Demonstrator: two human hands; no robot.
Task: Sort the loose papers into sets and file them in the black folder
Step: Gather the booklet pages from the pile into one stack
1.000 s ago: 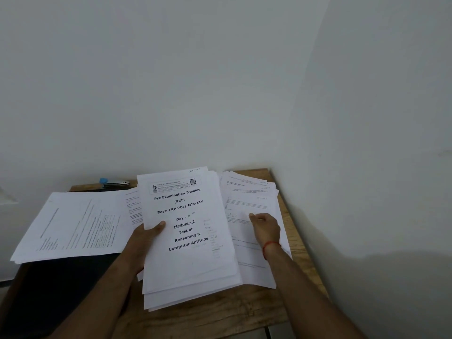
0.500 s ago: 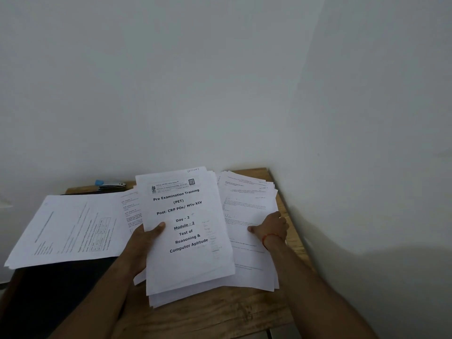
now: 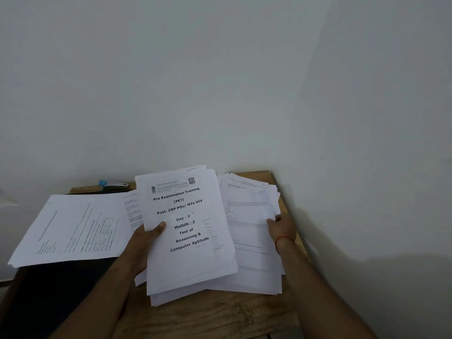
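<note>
My left hand (image 3: pixel 144 243) grips a thick stack of papers (image 3: pixel 188 260) above the table, thumb on the top sheet titled "Pre Examination Training". My right hand (image 3: pixel 281 227) holds the right edge of a second pile of printed papers (image 3: pixel 249 231) lying at the table's right side, thumb on the top sheet. A third spread of papers (image 3: pixel 71 228) lies at the left, on top of the black folder (image 3: pixel 56 292), whose dark cover shows below them.
The wooden table (image 3: pixel 220 316) stands in a corner, with white walls behind and close on the right. A stapler with a blue end (image 3: pixel 113 185) lies at the back edge. The table's front edge is near the bottom of the view.
My right hand slid from the middle of the right pile out to its right edge and took hold there. The stack in my left hand stayed nearly still.
</note>
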